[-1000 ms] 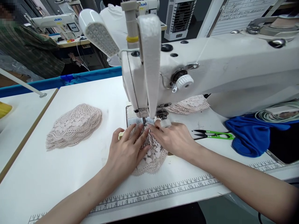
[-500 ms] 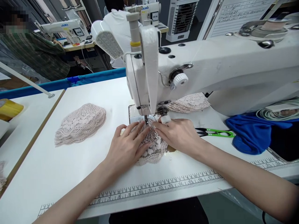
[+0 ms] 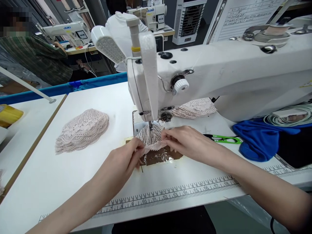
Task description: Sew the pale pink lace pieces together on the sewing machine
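Observation:
A pale pink lace piece [image 3: 151, 134] lies under the needle and presser foot of the white sewing machine [image 3: 209, 66]. My left hand [image 3: 130, 154] pinches its near left edge between thumb and fingers. On the other side, my right hand [image 3: 181, 139] grips the near right edge. The near rim of the lace looks lifted or folded between both hands. Below it, a brown taped patch [image 3: 161, 156] of the machine bed shows.
A stack of lace pieces [image 3: 81, 131] lies to the left, another lace stack [image 3: 195, 108] behind the needle. Green-handled scissors [image 3: 226, 139], a blue cloth [image 3: 258, 139] and a black phone-like object [image 3: 296, 146] lie right. A printed ruler [image 3: 168, 195] follows the front edge. Two people sit beyond.
Both hands went from lying on the lace to pinching its near edge. The lace has shifted away from me under the needle, and the brown patch is now uncovered.

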`<state>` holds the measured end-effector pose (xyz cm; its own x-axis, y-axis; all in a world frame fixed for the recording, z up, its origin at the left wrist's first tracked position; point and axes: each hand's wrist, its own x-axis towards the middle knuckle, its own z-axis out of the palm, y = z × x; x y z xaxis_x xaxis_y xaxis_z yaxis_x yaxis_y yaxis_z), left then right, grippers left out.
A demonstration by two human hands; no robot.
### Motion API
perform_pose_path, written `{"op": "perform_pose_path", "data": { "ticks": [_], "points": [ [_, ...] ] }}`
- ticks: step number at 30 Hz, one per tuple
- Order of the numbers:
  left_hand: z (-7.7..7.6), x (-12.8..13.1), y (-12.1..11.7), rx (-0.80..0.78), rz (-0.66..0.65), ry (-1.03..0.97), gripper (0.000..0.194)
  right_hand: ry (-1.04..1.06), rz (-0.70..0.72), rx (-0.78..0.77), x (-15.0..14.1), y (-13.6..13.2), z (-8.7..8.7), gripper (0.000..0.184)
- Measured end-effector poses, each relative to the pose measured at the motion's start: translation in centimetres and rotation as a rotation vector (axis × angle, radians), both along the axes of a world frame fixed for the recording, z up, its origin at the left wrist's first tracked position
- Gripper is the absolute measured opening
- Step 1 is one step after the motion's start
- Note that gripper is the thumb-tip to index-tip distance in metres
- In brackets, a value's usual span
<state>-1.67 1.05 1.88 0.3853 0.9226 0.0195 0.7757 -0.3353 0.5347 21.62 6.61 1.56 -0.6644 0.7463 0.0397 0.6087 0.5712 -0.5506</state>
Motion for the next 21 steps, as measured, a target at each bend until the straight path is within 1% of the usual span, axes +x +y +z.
{"op": "perform_pose_path", "data": {
  "ticks": [1,2,3,4,5,6,7,9,11,14,17,18,20,21],
  "points": [
    [0.4,0.1,0.4,-0.029,0.018,-0.007,0.018,-0.003,0.005,0.012,-0.1,0.0,0.0,0.009],
    [0.8,0.3,0.8,-0.049,0.018,0.005,0.018,-0.008,0.022,0.03,-0.2,0.0,-0.1,0.009],
    [1.0,0.5,1.3,-0.07,0.008,0.036,0.018,-0.01,0.038,0.065,-0.3,0.0,-0.3,0.013],
    [1.1,0.6,2.0,-0.091,-0.006,0.077,0.02,-0.005,0.04,0.119,-0.3,0.1,-0.5,0.017],
    [1.1,0.8,2.7,-0.111,-0.025,0.115,0.028,0.013,0.024,0.191,-0.4,0.1,-0.7,0.02],
    [1.0,1.0,3.4,-0.124,-0.033,0.143,0.036,0.046,-0.005,0.273,-0.5,0.2,-1.0,0.022],
    [0.9,1.1,4.1,-0.13,-0.036,0.157,0.039,0.091,-0.041,0.352,-0.5,0.3,-1.2,0.023],
    [0.4,1.3,5.4,-0.151,-0.037,0.152,0.031,0.178,-0.097,0.471,-0.5,0.6,-1.8,0.023],
    [0.1,1.3,6.2,-0.186,-0.043,0.12,0.028,0.21,-0.114,0.531,-0.5,0.8,-2.2,0.025],
    [-0.1,0.9,6.7,-0.286,-0.051,0.044,0.032,0.179,-0.133,0.56,-0.6,1.0,-2.5,0.023],
    [-0.2,0.3,6.7,-0.414,-0.058,-0.035,0.039,0.144,-0.133,0.546,-0.7,0.9,-2.6,0.018],
    [-0.3,0.0,6.6,-0.436,-0.068,-0.06,0.042,0.133,-0.127,0.53,-0.7,0.8,-2.5,0.018],
    [-0.5,-0.3,6.3,-0.41,-0.119,-0.096,0.045,0.115,-0.107,0.488,-0.8,0.5,-2.3,0.019],
    [-0.6,-0.4,6.0,-0.35,-0.16,-0.096,0.045,0.101,-0.093,0.467,-0.8,0.3,-2.2,0.019]
  ]
}}
